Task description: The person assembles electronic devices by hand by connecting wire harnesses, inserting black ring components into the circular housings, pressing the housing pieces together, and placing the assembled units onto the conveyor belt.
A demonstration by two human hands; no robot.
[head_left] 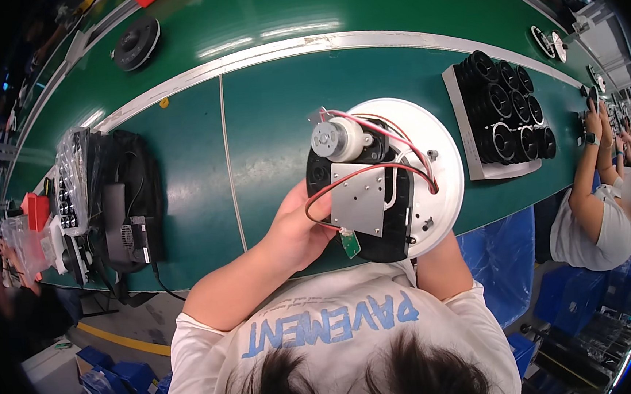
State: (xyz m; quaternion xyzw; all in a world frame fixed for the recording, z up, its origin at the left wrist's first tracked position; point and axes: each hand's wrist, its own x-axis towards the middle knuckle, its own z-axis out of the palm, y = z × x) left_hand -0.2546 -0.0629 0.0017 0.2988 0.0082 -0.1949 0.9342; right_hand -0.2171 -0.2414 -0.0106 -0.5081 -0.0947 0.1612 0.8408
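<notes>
Above my lap I hold up a motor assembly: a black plastic housing [383,247] with a metal plate [358,201] screwed on it. A round silver-and-white motor [337,140] sits at its top, and a small green circuit board [350,244] hangs at its lower end. My left hand [297,226] grips the housing's left side, its fingertips hidden behind. Against the housing's right side stands a white round disc [443,188] with black posts. Red and dark wires run from a hole in the disc to the assembly. My right hand is hidden behind the disc; only its forearm shows.
At right, a white tray [461,128] carries several black ring-shaped parts [499,100]. A black bag [140,202] and clear plastic wrapping [73,177] lie at left. A black round unit [136,43] rests beyond the table's metal rail [319,43]. A co-worker [599,225] sits at far right.
</notes>
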